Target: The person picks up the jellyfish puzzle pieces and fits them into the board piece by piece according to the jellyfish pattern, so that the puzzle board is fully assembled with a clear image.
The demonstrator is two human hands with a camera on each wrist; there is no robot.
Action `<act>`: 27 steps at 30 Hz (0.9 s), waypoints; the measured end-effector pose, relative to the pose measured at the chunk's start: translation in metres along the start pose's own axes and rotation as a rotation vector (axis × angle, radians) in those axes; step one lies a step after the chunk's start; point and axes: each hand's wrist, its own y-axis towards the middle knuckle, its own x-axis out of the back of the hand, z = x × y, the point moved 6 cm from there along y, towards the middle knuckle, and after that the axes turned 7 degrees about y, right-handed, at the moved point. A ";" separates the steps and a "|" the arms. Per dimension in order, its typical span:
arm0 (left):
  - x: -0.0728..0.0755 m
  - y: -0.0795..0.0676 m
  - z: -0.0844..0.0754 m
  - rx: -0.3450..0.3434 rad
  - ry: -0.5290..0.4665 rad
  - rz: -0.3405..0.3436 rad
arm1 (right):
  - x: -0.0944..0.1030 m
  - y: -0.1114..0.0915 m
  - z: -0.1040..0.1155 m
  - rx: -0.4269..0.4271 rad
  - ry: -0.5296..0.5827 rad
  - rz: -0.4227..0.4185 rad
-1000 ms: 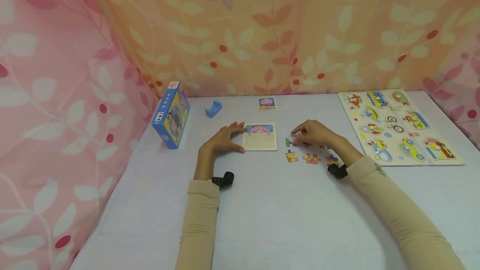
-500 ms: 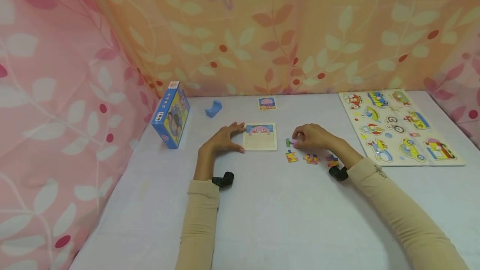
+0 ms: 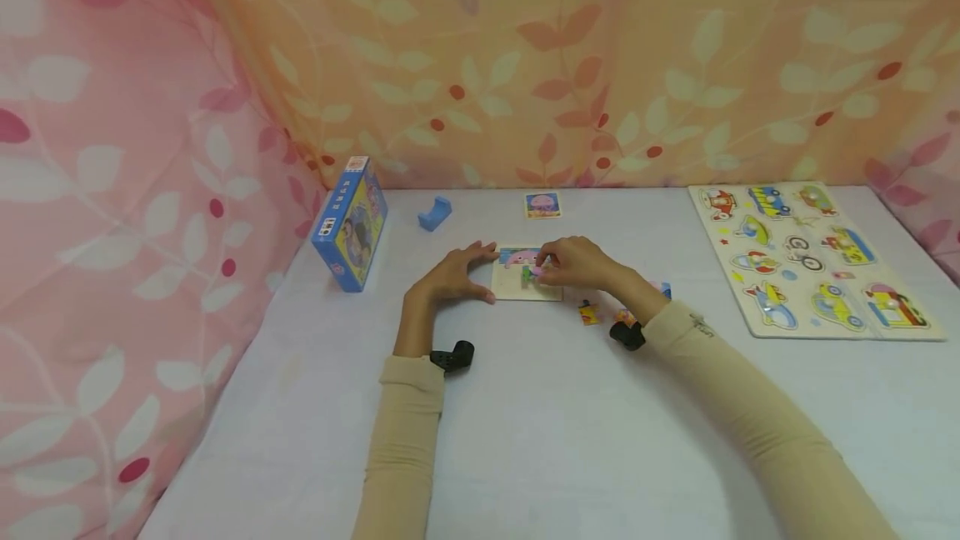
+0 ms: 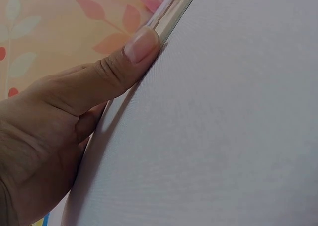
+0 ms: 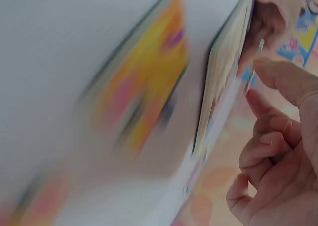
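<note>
A small square puzzle tray [image 3: 507,283] lies on the table, a pink character's head filling its upper part. My left hand [image 3: 453,275] rests at the tray's left side, thumb near the lower corner and fingers near the upper one. The left wrist view shows the thumb [image 4: 141,47] touching the tray's edge. Above the tray, my right hand [image 3: 577,263] pinches a green-and-pink puzzle piece [image 3: 527,275] between thumb and finger. Edge-on, that piece is a thin strip in the right wrist view. Loose pieces [image 3: 589,312] lie right of the tray, partly hidden by the right arm.
A blue box [image 3: 351,227] stands at the back left, beside a small blue curved block [image 3: 435,213]. Behind the tray lies a square picture card [image 3: 543,205]. A large vehicle puzzle board [image 3: 806,261] lies at the right. Patterned cloth hangs behind and beside the table.
My right hand has picked up the green-and-pink puzzle piece from the loose ones and carried it left over the tray. The left hand keeps its place at the tray. The head view has shifted slightly.
</note>
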 end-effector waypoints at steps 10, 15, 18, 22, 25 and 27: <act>-0.002 0.002 -0.010 -0.011 -0.001 -0.005 | -0.022 0.025 0.010 -0.041 -0.097 0.002; -0.001 0.001 -0.008 0.004 0.008 -0.005 | -0.023 0.028 0.016 -0.039 -0.099 -0.011; -0.001 0.000 -0.007 0.001 0.013 0.002 | -0.024 0.029 0.016 -0.048 -0.103 -0.018; 0.000 -0.001 -0.005 -0.002 0.010 -0.005 | -0.025 0.032 0.015 -0.055 -0.110 -0.031; 0.002 -0.002 -0.004 0.005 0.002 -0.014 | -0.025 0.036 0.013 -0.056 -0.110 -0.039; 0.003 -0.003 -0.004 0.005 0.002 -0.014 | -0.025 0.038 0.011 -0.053 -0.103 -0.043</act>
